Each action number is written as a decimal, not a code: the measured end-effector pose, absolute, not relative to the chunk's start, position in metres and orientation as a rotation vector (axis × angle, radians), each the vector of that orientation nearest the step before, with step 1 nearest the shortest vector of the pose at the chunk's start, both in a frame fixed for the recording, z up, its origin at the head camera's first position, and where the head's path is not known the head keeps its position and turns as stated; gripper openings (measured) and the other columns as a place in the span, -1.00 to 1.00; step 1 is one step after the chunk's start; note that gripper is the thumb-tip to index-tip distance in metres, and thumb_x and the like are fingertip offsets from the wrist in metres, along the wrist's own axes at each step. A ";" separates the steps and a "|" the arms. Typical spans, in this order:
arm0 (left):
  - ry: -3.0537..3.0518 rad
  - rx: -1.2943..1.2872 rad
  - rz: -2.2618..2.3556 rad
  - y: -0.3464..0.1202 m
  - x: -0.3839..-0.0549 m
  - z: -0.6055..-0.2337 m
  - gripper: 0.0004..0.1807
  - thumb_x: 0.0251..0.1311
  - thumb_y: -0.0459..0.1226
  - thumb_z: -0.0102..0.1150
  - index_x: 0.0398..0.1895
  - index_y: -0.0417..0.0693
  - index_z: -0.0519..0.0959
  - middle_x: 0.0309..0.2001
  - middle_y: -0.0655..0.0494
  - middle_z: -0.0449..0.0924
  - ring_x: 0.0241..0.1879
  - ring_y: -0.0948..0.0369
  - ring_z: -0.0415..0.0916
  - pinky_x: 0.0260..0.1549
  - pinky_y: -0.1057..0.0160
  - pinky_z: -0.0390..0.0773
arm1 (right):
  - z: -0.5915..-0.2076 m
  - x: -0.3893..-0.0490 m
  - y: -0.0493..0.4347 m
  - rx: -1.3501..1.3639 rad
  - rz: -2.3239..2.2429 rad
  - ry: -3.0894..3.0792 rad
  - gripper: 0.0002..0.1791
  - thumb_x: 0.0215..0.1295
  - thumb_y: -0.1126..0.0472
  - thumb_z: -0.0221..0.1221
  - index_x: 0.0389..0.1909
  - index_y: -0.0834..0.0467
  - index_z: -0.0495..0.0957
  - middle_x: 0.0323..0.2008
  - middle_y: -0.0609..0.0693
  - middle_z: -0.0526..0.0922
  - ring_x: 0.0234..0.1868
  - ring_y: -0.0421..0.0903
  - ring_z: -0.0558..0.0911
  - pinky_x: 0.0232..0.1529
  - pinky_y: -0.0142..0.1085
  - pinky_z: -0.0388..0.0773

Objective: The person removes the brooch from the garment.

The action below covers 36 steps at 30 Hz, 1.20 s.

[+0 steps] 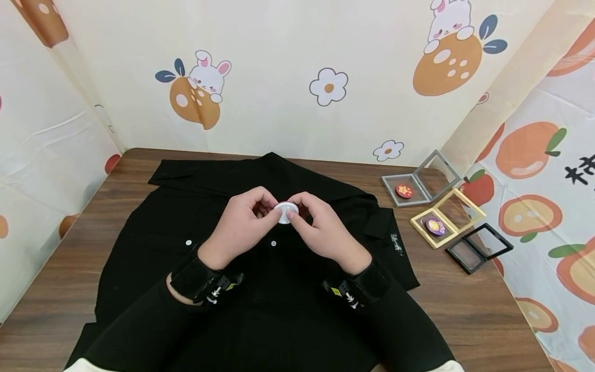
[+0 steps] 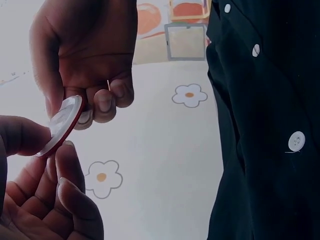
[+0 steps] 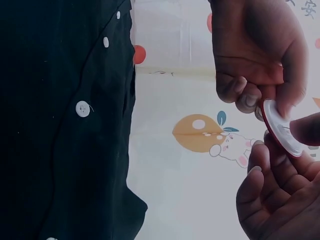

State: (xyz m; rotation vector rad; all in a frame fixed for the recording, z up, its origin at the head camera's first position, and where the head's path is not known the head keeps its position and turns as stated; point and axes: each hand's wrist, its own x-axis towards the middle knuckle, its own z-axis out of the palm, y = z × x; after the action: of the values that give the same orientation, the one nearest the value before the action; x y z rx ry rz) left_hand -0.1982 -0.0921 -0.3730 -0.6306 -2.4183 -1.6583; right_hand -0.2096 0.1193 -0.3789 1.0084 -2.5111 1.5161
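Between both hands, over the black shirt (image 1: 274, 289), is a round pin badge (image 1: 286, 212) with its white back turned up toward the head camera. A red rim shows on the badge in the left wrist view (image 2: 64, 122) and the right wrist view (image 3: 281, 129). My left hand (image 1: 244, 222) pinches its left edge with thumb and fingers. From the other side, my right hand (image 1: 326, 227) pinches the right edge. A thin pin line on the back is faintly visible. The shirt lies spread on the table, with white buttons (image 1: 273, 243) below the hands.
On the wooden table (image 1: 465, 330) at right, three hinged frames stand unfolded: a grey frame (image 1: 389, 182) holding a red badge (image 1: 404, 191), a yellow frame (image 1: 420, 219) holding a purple badge (image 1: 435, 226), and a black frame (image 1: 501, 252). A patterned curtain (image 1: 274, 77) borders the back.
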 end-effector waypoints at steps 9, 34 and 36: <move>-2.427 -0.662 -1.611 -0.094 -0.197 -0.372 -0.88 0.31 -0.39 0.31 -0.34 0.01 0.63 -0.40 0.20 0.60 -0.47 0.22 0.49 -0.46 0.26 0.52 | -0.386 -0.201 0.133 0.953 1.526 -2.547 -0.87 0.52 0.27 0.18 -0.01 0.14 0.60 -0.23 -0.08 0.61 -0.28 -0.12 0.54 -0.24 -0.19 0.53; -2.294 -0.924 -1.444 -0.085 -0.187 -0.370 -0.86 0.29 -0.40 0.34 -0.36 0.04 0.65 -0.38 0.31 0.58 -0.44 0.35 0.49 -0.43 0.29 0.57 | -0.362 -0.240 0.156 1.288 2.264 -2.718 -0.51 0.69 0.06 -0.12 0.01 0.40 0.61 -0.20 0.20 0.66 -0.25 0.05 0.60 -0.20 -0.23 0.57; -2.290 -0.931 -1.436 -0.085 -0.186 -0.369 -0.86 0.28 -0.40 0.34 -0.36 0.04 0.65 -0.38 0.31 0.58 -0.43 0.35 0.50 -0.42 0.29 0.57 | -0.363 -0.242 0.155 1.370 2.299 -2.699 -0.47 0.69 0.02 -0.11 0.02 0.43 0.59 -0.21 0.18 0.67 -0.26 0.04 0.60 -0.21 -0.21 0.56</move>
State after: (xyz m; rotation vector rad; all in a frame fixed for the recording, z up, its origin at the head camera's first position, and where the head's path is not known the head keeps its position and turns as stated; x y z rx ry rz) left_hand -0.1859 -0.0845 -0.3692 -0.9314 -2.2899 -1.4364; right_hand -0.2421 0.1548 -0.3625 1.3704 -2.6994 2.2986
